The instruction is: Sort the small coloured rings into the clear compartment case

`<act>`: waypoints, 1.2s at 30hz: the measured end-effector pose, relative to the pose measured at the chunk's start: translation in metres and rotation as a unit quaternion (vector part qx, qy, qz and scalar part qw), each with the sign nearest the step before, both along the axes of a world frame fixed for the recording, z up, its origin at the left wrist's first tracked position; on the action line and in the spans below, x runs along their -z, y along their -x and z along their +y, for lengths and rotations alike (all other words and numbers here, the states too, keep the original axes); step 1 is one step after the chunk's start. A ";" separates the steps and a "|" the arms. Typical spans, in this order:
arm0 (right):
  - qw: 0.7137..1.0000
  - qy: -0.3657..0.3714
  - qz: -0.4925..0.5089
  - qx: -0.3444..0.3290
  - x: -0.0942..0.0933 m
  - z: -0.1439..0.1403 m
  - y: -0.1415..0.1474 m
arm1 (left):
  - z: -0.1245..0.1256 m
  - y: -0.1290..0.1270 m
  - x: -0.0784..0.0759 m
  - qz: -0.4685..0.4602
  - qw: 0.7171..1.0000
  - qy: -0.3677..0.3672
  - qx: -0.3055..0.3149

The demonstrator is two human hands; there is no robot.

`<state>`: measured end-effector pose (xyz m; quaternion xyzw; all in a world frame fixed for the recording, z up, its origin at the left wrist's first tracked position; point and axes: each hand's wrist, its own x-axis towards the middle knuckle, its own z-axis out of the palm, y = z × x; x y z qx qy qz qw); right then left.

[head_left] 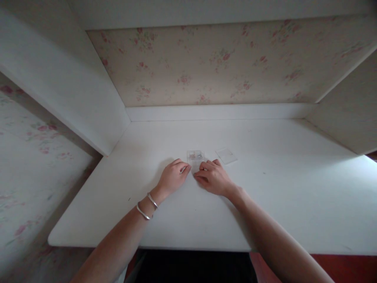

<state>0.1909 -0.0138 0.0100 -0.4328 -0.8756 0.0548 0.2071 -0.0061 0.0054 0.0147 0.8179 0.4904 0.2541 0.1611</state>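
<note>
Two bare forearms come in from the bottom edge, the left one ringed by two thin silver bangles (147, 206) at the wrist, and both reach forward onto a plain white desk (279, 196) set in an alcove with faded floral wallpaper (206, 63) behind. Out at mid-desk the left hand (173, 177) and the right hand (212, 177) sit knuckles-up, fingertips nearly meeting, working at the near edge of a small clear plastic case (195, 156) with tiny, indistinct contents. Both hands are loosely curled with fingers pinched toward that edge; they seem to touch the case or something small just in front of it, but whether either actually grips anything cannot be told, since the fingers hide the contact. Just beside the right hand, further back and to its right, lies a flat clear lid (226, 155), apart from the case. To handle this well, the heels of both hands should rest on the desk for steadiness, one hand pinning the light case so it cannot skate on the smooth top, the other using fingertip pressure only. Small pieces would likely scatter if the case tips, so keeping it flat and low looks wise, and the lid is best left within easy reach.
</note>
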 end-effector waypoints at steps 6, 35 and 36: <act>1.000 -0.002 0.023 -0.004 0.003 0.001 0.003 | -0.004 0.002 0.001 0.058 0.998 -0.001 0.004; 0.938 -0.021 0.255 0.235 0.021 0.033 -0.028 | -0.002 -0.014 0.004 0.045 0.998 0.017 0.039; 0.936 -0.022 0.257 0.239 0.020 0.031 -0.029 | 0.003 -0.017 0.002 0.033 0.999 0.014 0.035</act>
